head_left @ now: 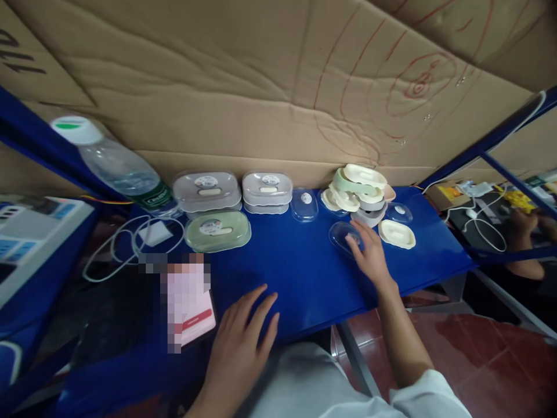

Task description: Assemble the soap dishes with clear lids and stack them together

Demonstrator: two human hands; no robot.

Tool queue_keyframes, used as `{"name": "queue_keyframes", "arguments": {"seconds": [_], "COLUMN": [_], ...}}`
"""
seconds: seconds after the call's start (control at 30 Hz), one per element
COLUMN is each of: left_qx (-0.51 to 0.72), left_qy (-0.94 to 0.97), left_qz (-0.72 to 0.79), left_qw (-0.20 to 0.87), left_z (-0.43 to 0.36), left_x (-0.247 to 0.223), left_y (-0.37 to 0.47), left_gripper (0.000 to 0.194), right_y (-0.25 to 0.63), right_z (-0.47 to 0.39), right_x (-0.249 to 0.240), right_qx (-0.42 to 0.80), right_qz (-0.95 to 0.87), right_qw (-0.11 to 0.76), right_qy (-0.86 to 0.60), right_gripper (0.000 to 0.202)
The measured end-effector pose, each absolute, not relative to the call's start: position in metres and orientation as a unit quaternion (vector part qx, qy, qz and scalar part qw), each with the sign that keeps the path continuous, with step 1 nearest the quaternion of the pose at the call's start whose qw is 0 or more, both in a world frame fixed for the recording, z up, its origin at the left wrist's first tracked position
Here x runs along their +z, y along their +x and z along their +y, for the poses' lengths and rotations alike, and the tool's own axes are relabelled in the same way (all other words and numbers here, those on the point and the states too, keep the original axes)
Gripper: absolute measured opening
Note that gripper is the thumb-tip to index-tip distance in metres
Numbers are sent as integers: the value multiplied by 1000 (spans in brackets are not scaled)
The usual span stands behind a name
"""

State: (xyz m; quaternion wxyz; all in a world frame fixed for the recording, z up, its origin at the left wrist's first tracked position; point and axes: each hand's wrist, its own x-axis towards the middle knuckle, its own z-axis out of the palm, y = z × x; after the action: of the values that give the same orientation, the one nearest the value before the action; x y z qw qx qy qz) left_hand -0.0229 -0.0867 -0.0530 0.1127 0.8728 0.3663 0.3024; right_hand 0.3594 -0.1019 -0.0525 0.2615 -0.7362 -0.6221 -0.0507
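My right hand [371, 252] rests over the right side of a clear plastic lid [340, 237] with a round label, thumb apart from the stretched fingers. Whether it touches the lid I cannot tell. Behind it is a loose pile of cream, green and grey plastic trays [359, 188]. One cream tray [397, 234] lies to the right, with another clear lid [399, 212] behind it. My left hand [243, 331] hovers near the front edge, fingers spread and holding nothing. Further left stand a green lidded box [220, 232] and stacked grey lidded boxes [206, 194], [267, 191].
A phone [198, 319], partly pixelated, lies left of my left hand. A water bottle [126, 168] and a white coiled cable [111, 249] are further left. Cardboard [239, 87] walls the back of the blue table [287, 267]. Another person's hands [524, 226] show beyond the right frame.
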Motion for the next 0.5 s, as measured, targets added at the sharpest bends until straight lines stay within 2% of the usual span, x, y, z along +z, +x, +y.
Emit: {"name": "queue_keyframes", "arguments": {"seconds": [0.07,0.27,0.5], "left_qx": [291,273,262], "left_qy": [883,889,894], "left_qz": [351,346,344], "left_qw": [113,122,115], "left_z": [-89,-98,-100], "left_x": [-52,-58,-62], "left_y": [-17,-8,-8], "left_gripper": [29,29,29], "right_y": [360,341,354], "right_z": [-88,-40,-19], "right_x": [-42,-35,-48], "right_qx": [-60,-50,-147], "right_qz": [-623,-684,-588], "right_qw": [258,134,168], "right_qy": [-736,-715,-778], "right_gripper": [53,61,52]}}
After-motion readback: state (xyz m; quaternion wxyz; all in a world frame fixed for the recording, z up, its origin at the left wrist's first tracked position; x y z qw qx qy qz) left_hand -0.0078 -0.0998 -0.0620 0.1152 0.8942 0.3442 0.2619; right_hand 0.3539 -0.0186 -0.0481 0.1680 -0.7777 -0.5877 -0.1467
